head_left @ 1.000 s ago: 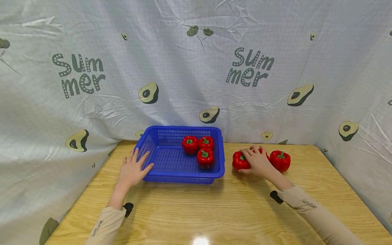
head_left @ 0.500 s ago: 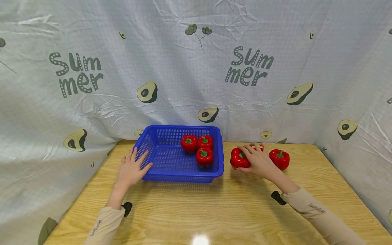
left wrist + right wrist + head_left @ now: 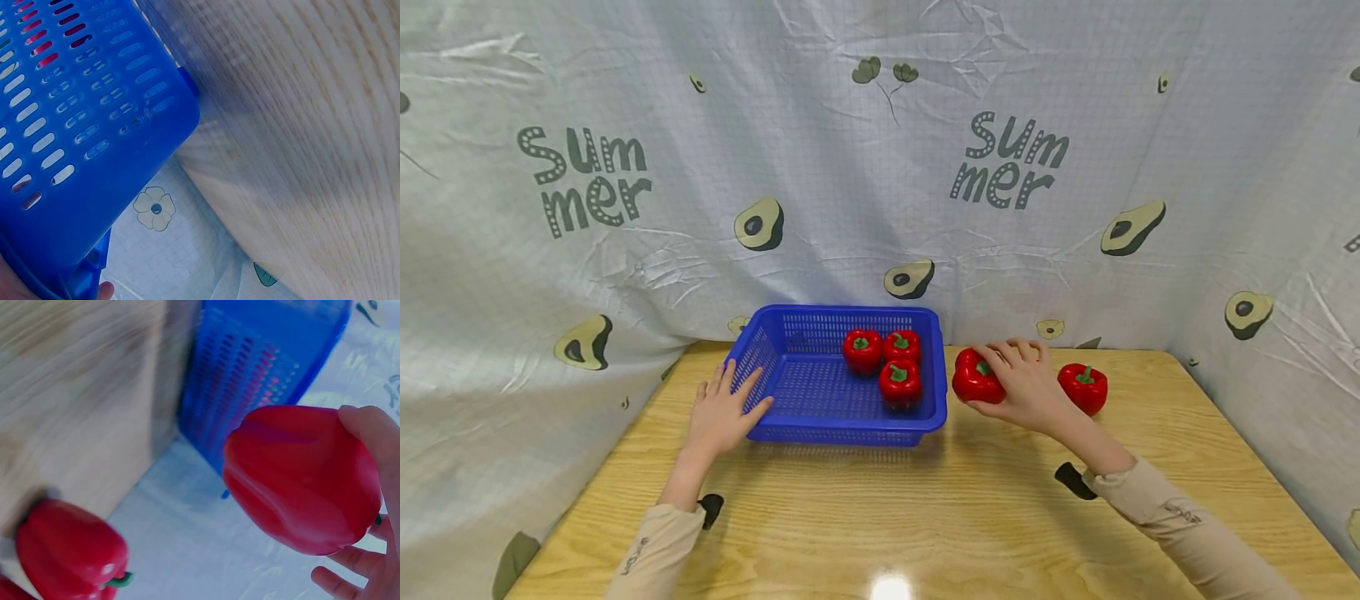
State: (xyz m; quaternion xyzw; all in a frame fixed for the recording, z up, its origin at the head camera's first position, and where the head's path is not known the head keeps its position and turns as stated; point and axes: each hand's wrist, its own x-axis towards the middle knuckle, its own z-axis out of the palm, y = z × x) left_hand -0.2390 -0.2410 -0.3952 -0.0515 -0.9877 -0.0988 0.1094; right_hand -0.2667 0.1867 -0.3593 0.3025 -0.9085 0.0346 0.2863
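My right hand [image 3: 1032,385] grips a red bell pepper [image 3: 974,379] by its sides, just right of the blue basket [image 3: 842,423]. In the right wrist view this bell pepper [image 3: 300,478] hangs clear of the table, thumb on one side and fingers on the other. Over the basket's left rim lies my left hand [image 3: 721,415], its fingers spread. Three red bell peppers [image 3: 900,385] sit grouped at the right inside the basket. Another bell pepper [image 3: 1083,389] stands on the table right of my right hand. The right wrist view shows a further pepper [image 3: 11,591] cut off at its corner.
The wooden table [image 3: 850,517] carries everything. Behind and at the sides hangs a pale cloth [image 3: 835,183] printed with avocados and lettering, close to the basket's back edge. The basket's left half shows its bare mesh floor.
My right hand has taken the bell pepper up and a little left, toward the basket. My left hand stays on the basket rim.
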